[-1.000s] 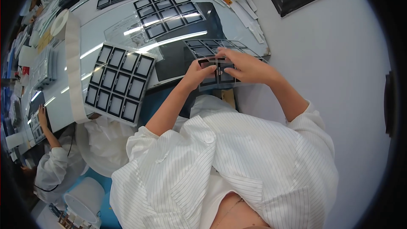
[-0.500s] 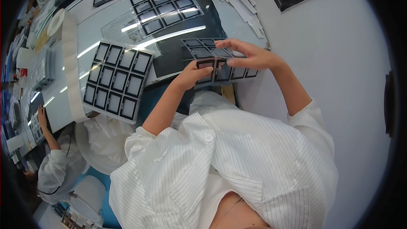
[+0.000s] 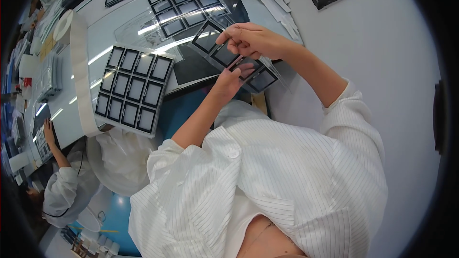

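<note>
A clear sheet with black rectangular frames is held up tilted over the front edge of the table. My left hand grips its lower edge, and some of the fingers show through the clear material. Above the sheet is my right hand, its fingers curled closed against the upper side. What the fingertips pinch, if anything, is hidden. To the left, a stack of similar framed sheets lies at the table's front edge. Another framed sheet lies farther back, partly on a dark mat.
A roll of white strip runs down the table's left part. Under the front edge stands a bin with a white liner. White strips and offcuts lie along the right wall. A co-worker's hand works at far left.
The sheet has turned from roughly level to a slant, its left end rising. My right hand has moved up and left, its fingers curling; my left hand has shifted slightly right.
</note>
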A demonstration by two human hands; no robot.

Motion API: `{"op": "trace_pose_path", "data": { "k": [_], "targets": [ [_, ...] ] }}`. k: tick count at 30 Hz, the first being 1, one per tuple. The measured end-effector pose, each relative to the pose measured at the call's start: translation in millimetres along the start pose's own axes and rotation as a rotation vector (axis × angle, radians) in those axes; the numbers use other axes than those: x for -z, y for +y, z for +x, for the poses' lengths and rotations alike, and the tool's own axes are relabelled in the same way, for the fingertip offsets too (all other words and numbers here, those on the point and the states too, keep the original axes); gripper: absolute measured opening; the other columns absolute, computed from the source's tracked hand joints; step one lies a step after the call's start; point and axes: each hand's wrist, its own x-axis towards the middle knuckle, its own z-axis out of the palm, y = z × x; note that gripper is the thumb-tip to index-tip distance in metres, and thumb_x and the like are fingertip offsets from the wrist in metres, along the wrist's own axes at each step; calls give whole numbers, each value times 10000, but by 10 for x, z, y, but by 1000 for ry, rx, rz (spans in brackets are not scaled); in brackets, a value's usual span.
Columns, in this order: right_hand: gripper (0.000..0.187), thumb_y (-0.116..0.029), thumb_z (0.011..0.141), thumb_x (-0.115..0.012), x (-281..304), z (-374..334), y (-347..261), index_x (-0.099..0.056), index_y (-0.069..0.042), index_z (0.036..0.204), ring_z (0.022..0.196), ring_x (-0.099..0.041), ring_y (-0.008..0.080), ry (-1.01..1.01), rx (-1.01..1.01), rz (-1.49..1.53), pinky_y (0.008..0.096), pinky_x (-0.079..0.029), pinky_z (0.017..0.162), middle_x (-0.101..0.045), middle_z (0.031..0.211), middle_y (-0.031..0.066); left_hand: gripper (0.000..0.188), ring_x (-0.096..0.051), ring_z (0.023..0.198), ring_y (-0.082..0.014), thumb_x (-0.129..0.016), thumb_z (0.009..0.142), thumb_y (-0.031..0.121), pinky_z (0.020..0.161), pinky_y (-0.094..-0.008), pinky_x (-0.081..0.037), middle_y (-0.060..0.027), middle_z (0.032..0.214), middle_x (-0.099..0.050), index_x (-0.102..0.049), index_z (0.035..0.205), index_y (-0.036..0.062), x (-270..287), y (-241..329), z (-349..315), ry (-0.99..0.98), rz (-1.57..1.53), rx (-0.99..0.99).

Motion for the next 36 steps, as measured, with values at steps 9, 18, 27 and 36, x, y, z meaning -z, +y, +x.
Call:
{"op": "trace_pose_path", "data": {
  "k": [9,18,27,36],
  "targets": [
    [460,-391,999,-391,191,119,-104,-582,-9,1172,502,-319,10,-35,30,-34,166,-191,372,-472,721,-26,359,-567,1136,-214,-574,938,182,995,-363,-443,-107,1191,-591,-513,1247,11,-271,10,135,87,103,-131],
    [469,-422,1006,-374,583,146,-146,-596,-42,1168,501,-313,7,4,24,-152,164,-177,374,-464,721,-41,452,-543,1181,-321,-586,923,130,996,-395,-461,-158,1314,-499,-431,1319,-23,-187,158,93,-14,259,-123],
    [513,-481,993,-381,1102,-36,-333,-595,-68,1209,491,-306,-18,130,97,-438,150,-192,363,-447,697,-58,567,-576,1145,-299,-637,870,80,951,-351,-486,-167,1325,-490,-392,1374,1,221,164,-165,75,315,-45],
    [450,-431,1019,-337,575,-496,-556,-620,-83,1052,573,-402,57,-60,209,-624,217,-331,507,-452,678,-15,635,-424,1304,-256,-648,819,137,1057,-374,-358,-151,1396,-447,-391,1389,32,572,470,-744,150,261,-242]
  ]
}}
